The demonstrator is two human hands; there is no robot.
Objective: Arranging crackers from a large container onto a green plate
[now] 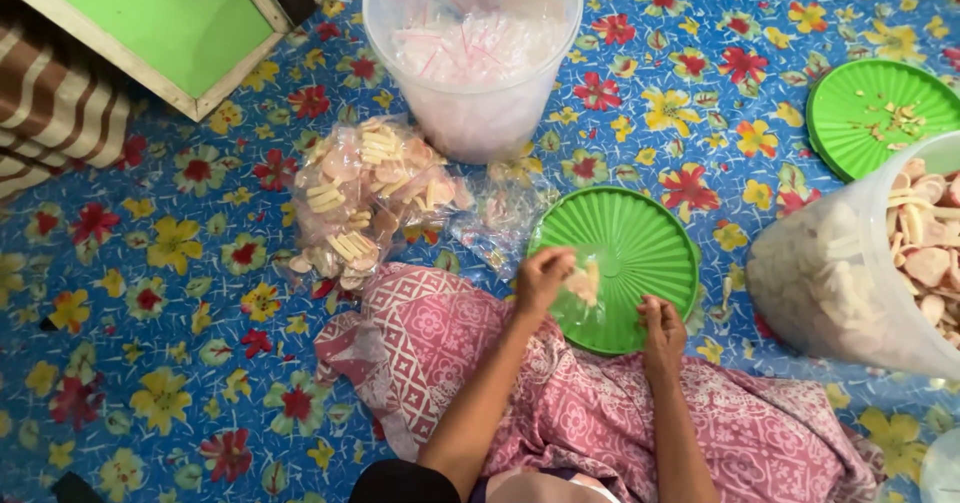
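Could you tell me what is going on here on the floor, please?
A person sits on a flowered floor mat. The left hand holds a small clear bag with a few pale crackers over a green lid; the right hand rests at the lid's edge. A pile of filled bags lies to the left, a tub of crackers stands to the right, and a clear bucket stands farther off.

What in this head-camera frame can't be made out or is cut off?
Head view:
- Left hand and small clear bag: motion-blurred, so grip and contents are uncertain.
- Right hand: fingers curled away, so whether it holds anything is hidden.
- Big cracker tub: cut by the right edge.
- Top bucket: contents hazy behind the plastic.
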